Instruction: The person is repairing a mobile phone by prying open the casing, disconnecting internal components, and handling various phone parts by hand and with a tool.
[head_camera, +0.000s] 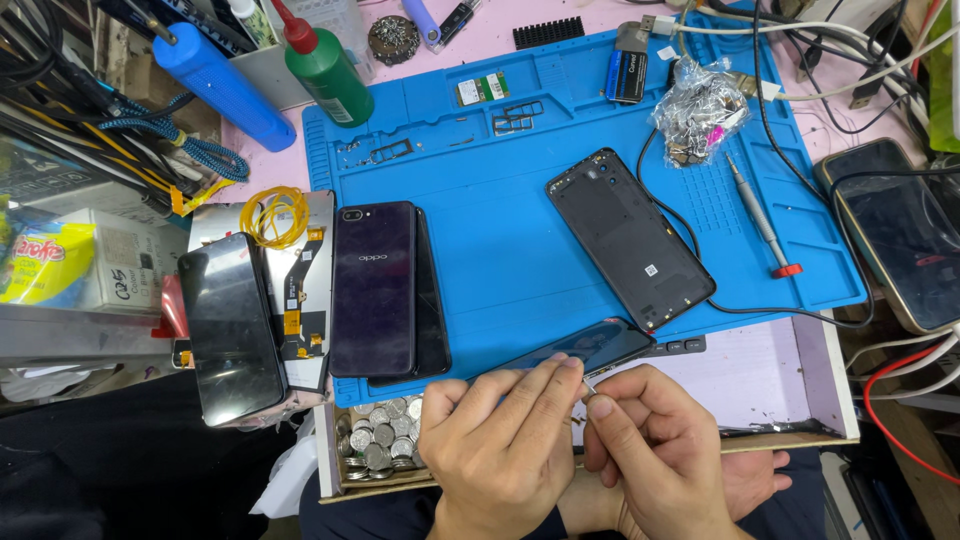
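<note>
Phone (590, 348) with a dark glossy screen lies tilted at the near edge of the blue mat (500, 250), and the left hand (505, 440) pinches its near side between thumb and closed fingers, while the right hand (655, 455) pinches a thin metal pin (588, 383) against the phone's edge. If the pin slips from so small a grip, I think it could scratch the screen or drop into the tray of coins (375, 440) just left of the hands. Farther on the mat, the black back cover (628, 238) and the screwdriver (760, 215) lie well apart from the hands.

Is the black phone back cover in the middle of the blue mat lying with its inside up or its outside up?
Inside up: the black back cover shows its matte inner face with a small white sticker on it.
</note>
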